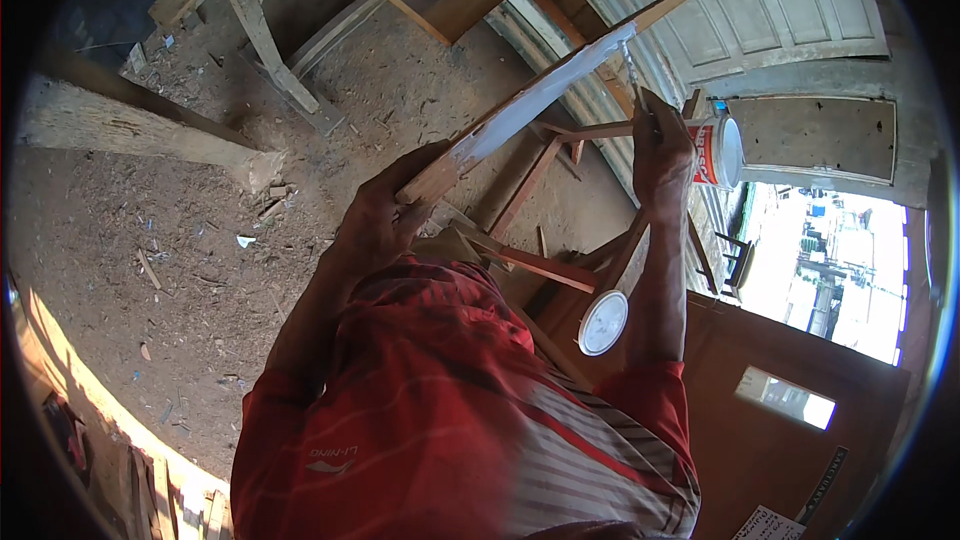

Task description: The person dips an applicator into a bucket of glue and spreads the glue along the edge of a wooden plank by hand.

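My left hand (385, 202) is closed around the near end of a long, narrow wooden board (432, 185), which slants up and away to the right. A wet-looking white coating (545, 90) covers much of the board's side, with bare wood at both ends. My right hand (662, 150) grips a thin, white-smeared stick-like tool (629, 62); its tip meets the board near the far end of the coating. Whether the tool has bristles is too small to tell. Just right of that hand stands a white tub (732, 152) with a red label.
A round white lid (603, 323) lies below my right forearm. Wooden frame pieces (525, 185) stand beyond my body. A pale post (130, 125) rises at left from a dirt floor (170, 240) strewn with wood scraps. Panelled doors (765, 10) lean at the far right, above a bright opening (825, 270).
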Motion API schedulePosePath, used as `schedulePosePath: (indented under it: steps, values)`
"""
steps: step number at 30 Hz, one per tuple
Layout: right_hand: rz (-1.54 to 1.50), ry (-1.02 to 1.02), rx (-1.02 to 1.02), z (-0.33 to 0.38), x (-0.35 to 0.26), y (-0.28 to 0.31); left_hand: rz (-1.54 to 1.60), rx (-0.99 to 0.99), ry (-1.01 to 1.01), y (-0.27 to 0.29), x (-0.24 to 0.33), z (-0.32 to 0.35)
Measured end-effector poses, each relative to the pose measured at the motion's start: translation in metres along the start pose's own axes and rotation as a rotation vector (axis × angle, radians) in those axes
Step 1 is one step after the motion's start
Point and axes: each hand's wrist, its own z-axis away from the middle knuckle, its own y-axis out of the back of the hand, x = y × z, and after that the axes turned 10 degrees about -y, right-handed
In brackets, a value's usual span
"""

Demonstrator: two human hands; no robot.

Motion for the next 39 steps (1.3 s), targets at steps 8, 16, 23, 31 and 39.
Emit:
schedulePosePath:
  steps: [8, 16, 23, 31, 39]
  values:
    - [0.122, -0.001, -0.064, -0.029, 0.028, -0.011, 0.037, 0.001, 0.160, 0.002, 0.005, -0.002]
    - [0.074, -0.021, -0.077, -0.054, 0.023, 0.001, -0.023, 0.034, 0.049, 0.003, 0.001, -0.004]
    - [-0.030, 0.046, -0.194, -0.039, 0.029, -0.004, 0.001, 0.056, 0.115, 0.003, 0.011, -0.009]
    - [0.070, 0.058, -0.122, -0.073, 0.053, -0.009, -0.015, 0.046, 0.122, 0.004, 0.009, -0.007]
    - [-0.029, 0.138, -0.272, -0.030, -0.013, 0.012, -0.029, 0.041, 0.071, 0.004, 0.001, -0.004]
